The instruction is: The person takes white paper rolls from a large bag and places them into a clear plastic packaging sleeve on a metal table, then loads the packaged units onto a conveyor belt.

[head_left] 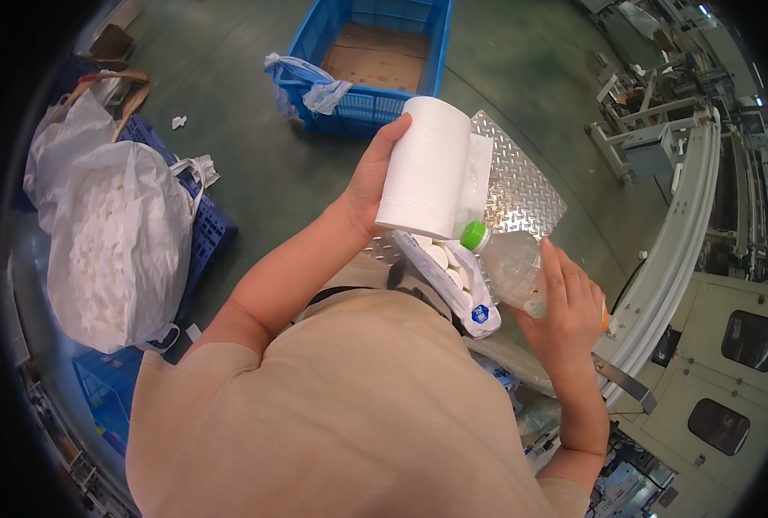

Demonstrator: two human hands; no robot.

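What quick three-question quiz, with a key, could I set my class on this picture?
1. What does the left hand hold: (a) a cup, (b) a roll, (c) a knife?
2. True or false: the bottle in the right hand has its cap on.
3. Fill the gap: the crate at the top of the picture is coloured ____.

Key: 1. b; 2. true; 3. blue.
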